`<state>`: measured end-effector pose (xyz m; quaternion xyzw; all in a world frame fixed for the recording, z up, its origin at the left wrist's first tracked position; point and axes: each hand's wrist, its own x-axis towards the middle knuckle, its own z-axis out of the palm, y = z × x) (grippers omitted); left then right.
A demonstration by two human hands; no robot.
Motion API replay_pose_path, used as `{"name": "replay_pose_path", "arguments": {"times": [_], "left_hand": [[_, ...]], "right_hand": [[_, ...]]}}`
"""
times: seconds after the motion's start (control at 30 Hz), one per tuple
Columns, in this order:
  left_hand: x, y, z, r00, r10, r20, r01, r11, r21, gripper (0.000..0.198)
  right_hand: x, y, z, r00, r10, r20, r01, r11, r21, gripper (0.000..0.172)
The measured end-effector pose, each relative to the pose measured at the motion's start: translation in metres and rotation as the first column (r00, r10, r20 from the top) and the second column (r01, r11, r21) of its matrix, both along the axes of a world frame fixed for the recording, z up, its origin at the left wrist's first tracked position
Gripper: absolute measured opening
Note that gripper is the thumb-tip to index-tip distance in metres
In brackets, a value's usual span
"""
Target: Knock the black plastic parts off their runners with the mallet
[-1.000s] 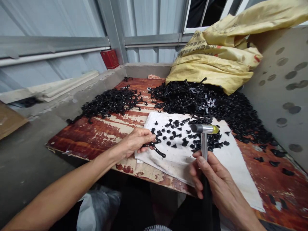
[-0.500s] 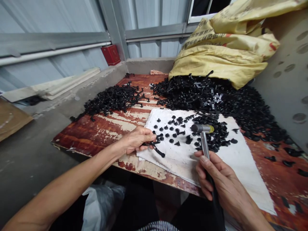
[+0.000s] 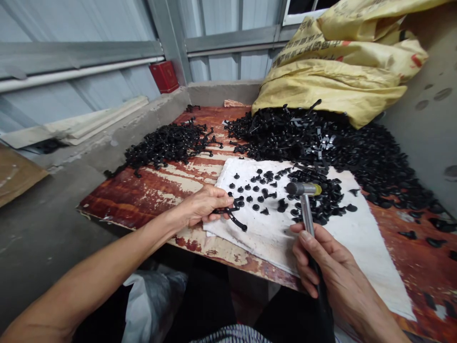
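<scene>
My left hand (image 3: 210, 204) is closed on a branched black plastic part (image 3: 236, 220) with rounded ends, held low over the left edge of a white cloth (image 3: 257, 238). In my right hand (image 3: 321, 257) is a small mallet (image 3: 306, 205) with a metal neck, a dark handle and a head that is grey at one end and yellow at the other. Its head hovers above or near a heap of small black pieces (image 3: 330, 202); contact cannot be made out. Several black button-like pieces (image 3: 249, 199) stand spaced out on the cloth between my hands.
A pile of black parts (image 3: 167, 145) lies at the back left of the worn red board (image 3: 121, 195). Behind the cloth, a yellow sack (image 3: 321, 81) spills a large black heap (image 3: 285, 133). A red box (image 3: 164, 77) sits in the corner by a low concrete ledge (image 3: 224, 88).
The view has shifted slightly. Both hands keep their grips on the black part and the mallet, with hardly any movement over the cloth.
</scene>
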<state>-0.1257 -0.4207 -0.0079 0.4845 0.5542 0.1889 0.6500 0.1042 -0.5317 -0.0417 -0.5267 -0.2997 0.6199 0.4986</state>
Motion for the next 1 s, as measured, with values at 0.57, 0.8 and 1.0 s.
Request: {"name": "replay_pose_path", "arguments": {"times": [0.57,0.8,1.0], "left_hand": [[0.006,0.001,0.002,0.984,-0.018,-0.176,0.045,0.988,0.150,0.025],[0.006,0.004,0.004,0.970,-0.030,-0.241,0.074,0.981,0.177,0.023],[0.005,0.004,0.003,0.979,-0.046,-0.199,0.081,0.981,0.177,0.027]], "right_hand": [[0.001,-0.002,0.004,0.986,0.020,0.163,-0.023,1.000,0.021,0.050],[0.000,0.005,0.015,0.682,-0.126,0.720,-0.253,0.883,0.394,0.042],[-0.009,0.007,0.023,0.527,-0.361,0.769,-0.406,0.688,0.601,0.056]]}}
